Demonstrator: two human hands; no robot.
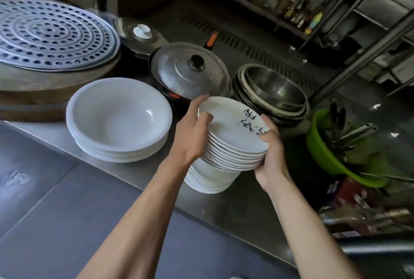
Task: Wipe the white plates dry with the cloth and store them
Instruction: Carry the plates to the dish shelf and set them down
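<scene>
Plates (233, 135), white and glossy, make up the tilted stack we see held between two hands above the steel counter (94, 180); we count roughly ten rims in it, and the top plate carries dark brush-like markings. Our left hand (192, 135) is clamped on the stack's left edge, thumb on the top plate and fingers curled over the far rim, while our right hand (268, 155) grips the right edge, thumb on top and palm under the side. Directly beneath sits a second, smaller pile of white plates (210, 177) resting on the counter, partly hidden by the held stack. To the left stand about four deep white bowls (118, 117), nested. Behind them we see two metal pan lids: one with a black knob (190, 70), one with a white knob (141, 32). A round perforated metal tray (51, 34) lies on a thick wooden block (44, 90). Right of the plates sit nested steel basins (273, 92) and one green plastic basket (331, 151) holding utensils.
</scene>
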